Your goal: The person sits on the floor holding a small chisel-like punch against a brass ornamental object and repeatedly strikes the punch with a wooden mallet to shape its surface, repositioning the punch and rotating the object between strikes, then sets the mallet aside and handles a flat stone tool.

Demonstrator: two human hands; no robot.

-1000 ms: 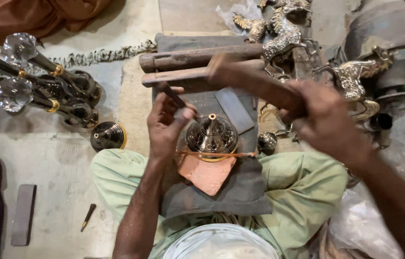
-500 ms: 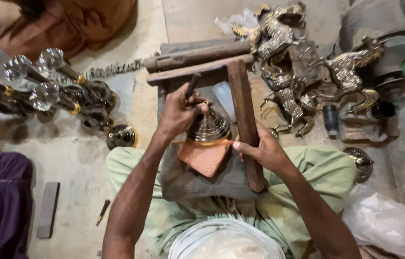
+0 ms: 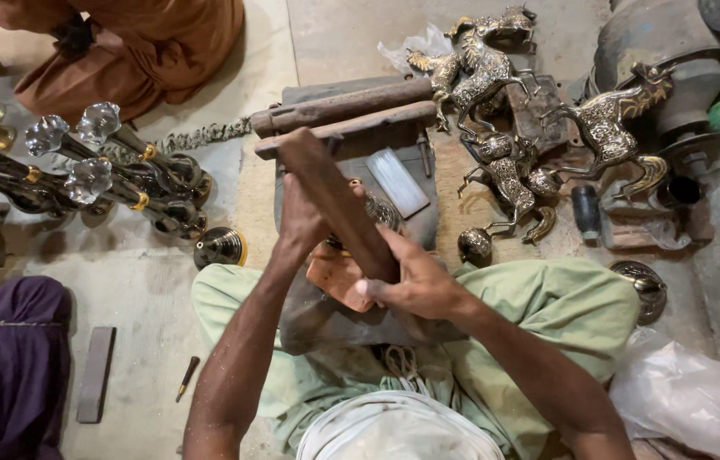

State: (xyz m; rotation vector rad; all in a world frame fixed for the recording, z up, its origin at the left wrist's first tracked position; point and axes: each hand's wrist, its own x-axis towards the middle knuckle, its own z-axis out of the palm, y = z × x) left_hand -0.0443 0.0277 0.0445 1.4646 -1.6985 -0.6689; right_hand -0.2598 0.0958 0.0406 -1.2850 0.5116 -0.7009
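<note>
Fingers of the right hand [image 3: 415,285] are clamped round the lower end of a thick wooden baton [image 3: 334,200], which slants up and away from the person across the work. Fingers of the left hand [image 3: 305,213] are closed together just beyond it, seemingly pinching a small tool or steadying the piece, though the baton covers what they grip. The brass piece [image 3: 381,209] sits directly under the baton, just past the right knuckles, resting over a copper-coloured pad [image 3: 339,277] on a dark cloth in the lap. Only a sliver of its domed, patterned surface shows.

To do this well, I judge the blows should be short and square, with the left hand holding the piece firm against the pad so it cannot skate, and thumbs kept clear of the strike line.

Beyond the hands lie wooden bars [image 3: 347,115] and a flat grey stone [image 3: 398,181]; further right stand ornate metal horse figures [image 3: 496,77]. Left of the hands are glass-topped brass stems [image 3: 104,166] and a small bell-like base [image 3: 219,247]. Whether a chisel sits in the left hand is hard to make out.
</note>
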